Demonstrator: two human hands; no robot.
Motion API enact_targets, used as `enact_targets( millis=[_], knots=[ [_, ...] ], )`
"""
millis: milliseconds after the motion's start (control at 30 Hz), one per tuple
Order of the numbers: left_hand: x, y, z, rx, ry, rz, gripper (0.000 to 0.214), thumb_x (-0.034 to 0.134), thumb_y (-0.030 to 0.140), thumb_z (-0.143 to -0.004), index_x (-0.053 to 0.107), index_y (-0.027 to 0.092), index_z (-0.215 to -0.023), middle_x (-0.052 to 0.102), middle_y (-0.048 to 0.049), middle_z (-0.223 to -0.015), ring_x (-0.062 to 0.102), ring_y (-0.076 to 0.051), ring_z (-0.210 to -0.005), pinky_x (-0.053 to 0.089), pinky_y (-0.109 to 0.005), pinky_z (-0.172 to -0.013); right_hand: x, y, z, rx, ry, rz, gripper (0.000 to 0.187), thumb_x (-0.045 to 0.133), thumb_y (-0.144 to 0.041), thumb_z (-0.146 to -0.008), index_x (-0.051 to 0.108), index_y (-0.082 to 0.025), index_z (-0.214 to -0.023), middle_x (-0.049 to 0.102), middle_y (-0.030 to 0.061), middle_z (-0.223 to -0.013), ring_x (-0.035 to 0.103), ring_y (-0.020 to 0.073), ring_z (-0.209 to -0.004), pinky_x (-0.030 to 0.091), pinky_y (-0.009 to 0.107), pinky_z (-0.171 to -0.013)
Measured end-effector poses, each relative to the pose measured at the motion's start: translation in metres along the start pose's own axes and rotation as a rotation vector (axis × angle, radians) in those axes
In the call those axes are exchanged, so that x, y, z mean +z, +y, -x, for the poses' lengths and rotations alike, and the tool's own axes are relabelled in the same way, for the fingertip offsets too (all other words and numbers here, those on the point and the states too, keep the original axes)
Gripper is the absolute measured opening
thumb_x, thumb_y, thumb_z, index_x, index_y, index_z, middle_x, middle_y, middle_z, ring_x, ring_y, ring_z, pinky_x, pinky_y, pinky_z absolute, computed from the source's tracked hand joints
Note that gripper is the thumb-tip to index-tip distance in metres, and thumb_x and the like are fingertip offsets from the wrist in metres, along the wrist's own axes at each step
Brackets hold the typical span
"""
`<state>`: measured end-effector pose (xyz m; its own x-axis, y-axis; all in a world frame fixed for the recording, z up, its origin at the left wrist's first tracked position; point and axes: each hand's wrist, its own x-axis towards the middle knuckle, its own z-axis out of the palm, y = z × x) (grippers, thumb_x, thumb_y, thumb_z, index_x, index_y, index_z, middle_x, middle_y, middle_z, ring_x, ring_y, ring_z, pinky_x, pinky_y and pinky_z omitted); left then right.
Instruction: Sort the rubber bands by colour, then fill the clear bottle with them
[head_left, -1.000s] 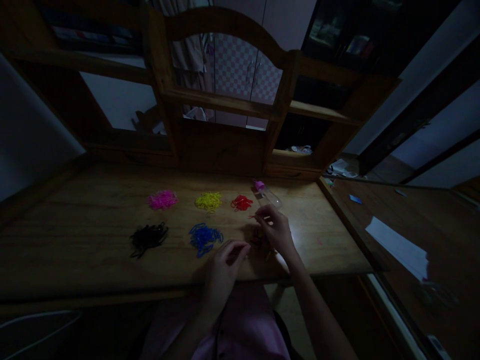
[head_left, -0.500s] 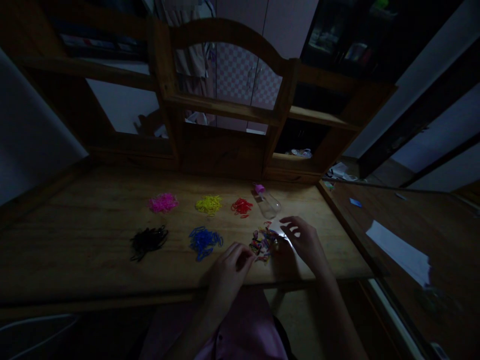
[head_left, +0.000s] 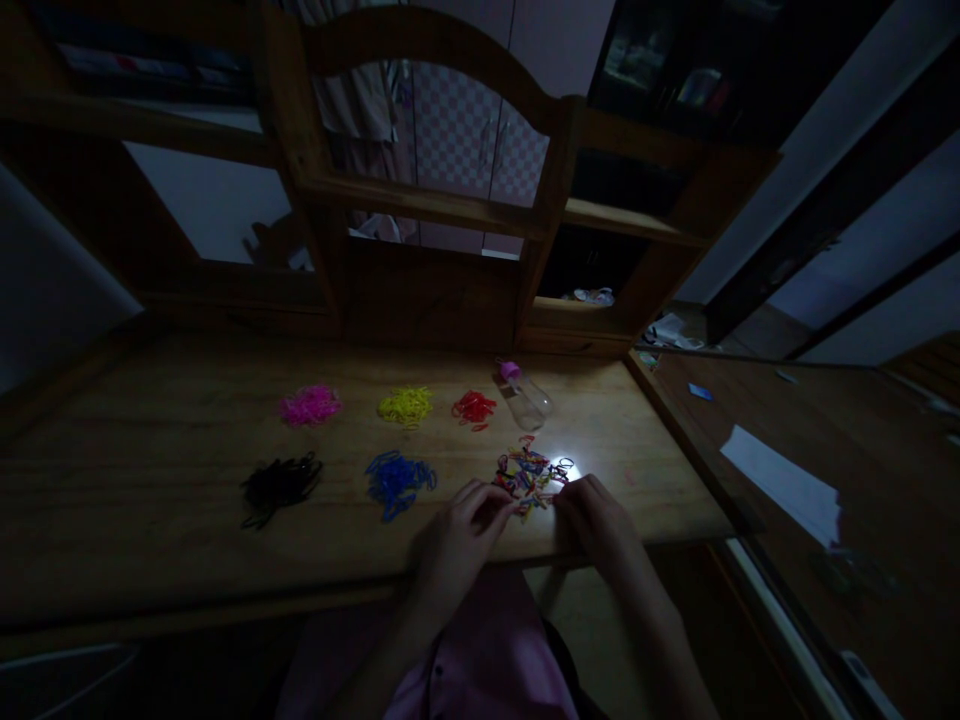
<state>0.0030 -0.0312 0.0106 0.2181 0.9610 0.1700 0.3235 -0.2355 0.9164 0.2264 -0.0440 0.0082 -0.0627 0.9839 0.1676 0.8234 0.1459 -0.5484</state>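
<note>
A mixed pile of small coloured rubber bands (head_left: pixel 531 478) lies on the wooden table between my hands. My left hand (head_left: pixel 466 525) is at the pile's left edge, thumb and forefinger pinched together; what is in the pinch is too small and dark to make out. At the right edge, my right hand (head_left: pixel 596 515) has its fingertips closed on a reddish rubber band (head_left: pixel 553 496). Single-colour heaps lie to the left: red bands (head_left: pixel 473 408), blue bands (head_left: pixel 397 483), yellow bands (head_left: pixel 405 406), black bands (head_left: pixel 280 485) and pink bands (head_left: pixel 310 405).
A clear bottle (head_left: pixel 531 405) with a pink cap lies behind the mixed pile. Wooden shelving (head_left: pixel 427 200) rises along the table's back edge. To the right, a lower brown surface holds a white paper sheet (head_left: pixel 780 485) and a small blue card (head_left: pixel 700 392).
My right hand has come down and inward, from open above the pile's right side to closed fingertips at its edge. My left hand stays pinched by the pile. The whole view has shifted slightly.
</note>
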Motion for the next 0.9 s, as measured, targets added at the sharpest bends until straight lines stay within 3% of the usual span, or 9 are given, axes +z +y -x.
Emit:
enact_targets(
  millis=[167,367,633,900],
  knots=[
    [-0.001,-0.002,-0.001,0.005,-0.013,0.003,0.015,0.056,0.034,-0.089,0.065,0.022,-0.087,0.065,-0.0009,-0.089,0.061,-0.015,-0.084,0.047,-0.026,-0.076,0.001,-0.005,0.0,-0.013,-0.051,0.16,0.015,0.041,-0.027,-0.096,0.054,-0.021,-0.095,0.058,0.0073,-0.095,0.06,0.0217,-0.086,0.049,0.034,-0.076],
    [-0.002,-0.001,0.001,0.02,-0.029,0.018,0.013,0.055,0.031,-0.09,0.065,0.022,-0.087,0.064,-0.0002,-0.09,0.061,-0.015,-0.086,0.046,-0.025,-0.078,0.0,-0.013,-0.006,-0.022,-0.052,0.15,0.012,0.042,-0.029,-0.097,0.053,-0.023,-0.097,0.057,0.0057,-0.102,0.06,0.02,-0.088,0.048,0.031,-0.075],
    [-0.004,-0.001,0.001,0.022,-0.036,0.016,0.013,0.055,0.031,-0.09,0.065,0.023,-0.086,0.065,0.0001,-0.09,0.062,-0.015,-0.086,0.046,-0.026,-0.078,0.006,-0.003,-0.016,-0.07,-0.164,0.326,0.011,0.041,-0.021,-0.095,0.05,-0.02,-0.102,0.056,0.0081,-0.103,0.06,0.0208,-0.086,0.045,0.028,-0.066],
    [0.014,0.01,-0.013,0.112,-0.027,-0.161,0.012,0.052,0.026,-0.091,0.063,0.024,-0.097,0.061,-0.0019,-0.101,0.058,-0.016,-0.096,0.046,-0.028,-0.084,-0.024,-0.009,0.003,-0.057,-0.111,0.284,0.013,0.035,-0.025,-0.098,0.047,-0.02,-0.099,0.052,0.0085,-0.099,0.059,0.0193,-0.079,0.046,0.029,-0.067]
  ],
)
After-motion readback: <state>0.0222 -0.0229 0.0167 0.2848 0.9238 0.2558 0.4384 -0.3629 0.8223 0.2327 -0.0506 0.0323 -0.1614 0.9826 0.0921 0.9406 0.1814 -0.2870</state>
